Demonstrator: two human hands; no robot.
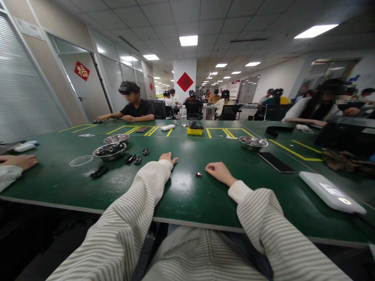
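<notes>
My left hand (168, 157) lies on the green table (181, 199) with its fingers stretched out and the thumb apart. It holds nothing that I can see. My right hand (220, 172) rests on the table with its fingers curled in, and nothing shows in it. Just left of the right hand is a small red and silver part (199, 175), apart from both hands. Several small black plastic parts (136, 159) lie to the left of my left hand. Beyond them stands a metal bowl (99, 157) filled with more black parts.
A second bowl (124, 138) sits behind the first; another bowl (249, 147) holds small parts at right. A phone (275, 162) and a white device (331, 191) lie further right. A yellow box (195, 131) holds cables. A co-worker's hand (25, 161) rests at far left.
</notes>
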